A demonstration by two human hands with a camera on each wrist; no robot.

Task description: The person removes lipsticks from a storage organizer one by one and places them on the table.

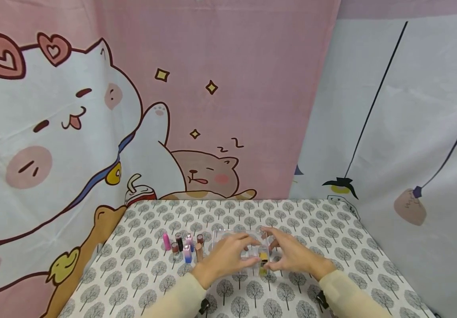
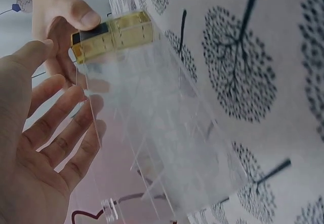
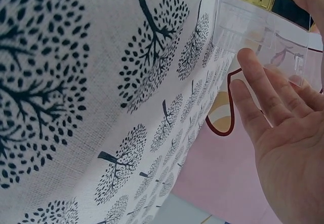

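Observation:
A clear plastic organizer (image 2: 167, 127) with thin dividers stands on the tablecloth between both hands. At its right end, a square gold-and-black lipstick tube (image 2: 119, 34) sits upright in a front compartment. My right hand (image 1: 294, 251) is at that end, its thumb touching the tube's black part near the organizer's top edge. Its other fingers (image 3: 260, 82) reach along the organizer's side, lightly bent. Over the organizer's left and middle part is my left hand (image 1: 228, 254), fingers spread and loosely bent near the top edge, nothing between thumb and fingers.
Left of the organizer stand several lipsticks: a bright pink one (image 1: 166, 241), a black one (image 1: 179, 242), a pink-and-blue one (image 1: 188, 254) and a brownish one (image 1: 199, 252). A tree-print cloth (image 1: 149, 282) covers the table. A cartoon-printed curtain (image 1: 252, 110) hangs behind.

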